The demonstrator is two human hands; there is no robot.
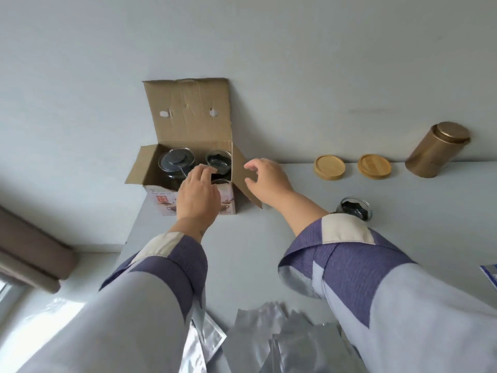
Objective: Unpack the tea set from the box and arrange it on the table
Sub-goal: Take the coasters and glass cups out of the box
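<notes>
Open corrugated cardboard box (pixel 188 146) at the table's (pixel 269 251) far left edge, holding a lidded glass teapot (pixel 176 160) and two visible glass cups (pixel 218 160); a third cup (pixel 355 208) stands on the table to the right. Two round wooden coasters (pixel 329 167) and one cylindrical golden tin (pixel 437 149) line the far right. Left hand (pixel 197 195) reaches into the box, fingers bent, grip hidden; right hand (pixel 265 179) hovers by the right flap, fingers spread and loosely curled, holding nothing.

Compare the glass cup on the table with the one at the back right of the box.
The table cup stands out in the open, partly hidden by the right sleeve; the boxed cup sits in the box, beside the teapot. The left hand reaches into the box near the boxed cup; neither hand touches the table cup. Both are clear glass with dark stuffing.
</notes>
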